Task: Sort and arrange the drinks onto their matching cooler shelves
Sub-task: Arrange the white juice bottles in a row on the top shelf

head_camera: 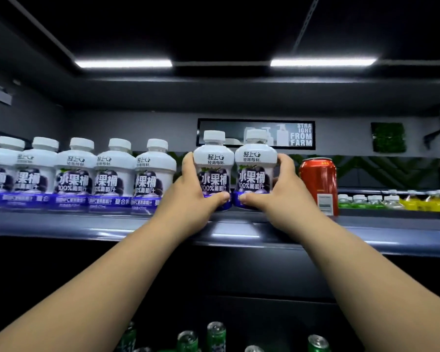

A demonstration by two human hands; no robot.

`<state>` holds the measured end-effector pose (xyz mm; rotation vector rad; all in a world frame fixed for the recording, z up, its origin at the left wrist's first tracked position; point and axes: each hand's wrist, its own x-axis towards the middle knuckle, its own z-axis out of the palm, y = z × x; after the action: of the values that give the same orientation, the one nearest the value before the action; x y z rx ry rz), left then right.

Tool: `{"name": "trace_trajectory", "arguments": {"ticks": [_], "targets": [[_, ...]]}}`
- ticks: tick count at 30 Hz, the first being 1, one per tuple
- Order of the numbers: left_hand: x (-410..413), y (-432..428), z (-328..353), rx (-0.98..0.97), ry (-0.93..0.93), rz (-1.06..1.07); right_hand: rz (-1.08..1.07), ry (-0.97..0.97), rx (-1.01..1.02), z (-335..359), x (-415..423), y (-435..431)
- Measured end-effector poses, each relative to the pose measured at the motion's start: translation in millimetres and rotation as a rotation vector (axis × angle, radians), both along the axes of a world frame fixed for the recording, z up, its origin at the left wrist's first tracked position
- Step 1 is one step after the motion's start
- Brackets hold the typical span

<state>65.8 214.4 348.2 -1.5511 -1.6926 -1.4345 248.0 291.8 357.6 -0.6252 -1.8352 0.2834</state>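
One head-worn view, tilted upward from below the top shelf [87, 224], close behind both outstretched arms, facing straight into the cooler past the hands.

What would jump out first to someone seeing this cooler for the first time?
Most striking are the two hands at the middle of the top shelf: the left hand and right hand each grip a white grape juice bottle, pressed side by side. A row of matching white bottles lines the shelf to their left, and one lone red can stands just to their right.
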Motion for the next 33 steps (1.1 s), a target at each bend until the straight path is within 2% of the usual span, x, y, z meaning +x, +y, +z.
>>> {"name": "trace_trajectory", "arguments": {"ticks": [9, 15, 21, 26, 30, 33], "targets": [[1, -7, -3, -0.114, 0.070, 0.101, -0.112, -0.249, -0.057, -2, 9, -6], [8, -16, -3, -0.136, 0.073, 0.118, -0.099, -0.304, -0.051, 0, 12, -13], [16, -24, -9, -0.027, 0.108, 0.204, -0.144, -0.327, -0.031, -3, 10, -11], [5, -32, -7, 0.093, 0.349, 0.420, -0.127, -0.310, -0.067, 0, 8, -18], [-20, -28, -3, 0.145, 0.437, 0.436, -0.157, -0.286, -0.095, 3, 1, -22], [-28, -25, -11, 0.168, 0.412, 0.408, -0.215, -0.295, -0.017, -3, -2, -21]]}}
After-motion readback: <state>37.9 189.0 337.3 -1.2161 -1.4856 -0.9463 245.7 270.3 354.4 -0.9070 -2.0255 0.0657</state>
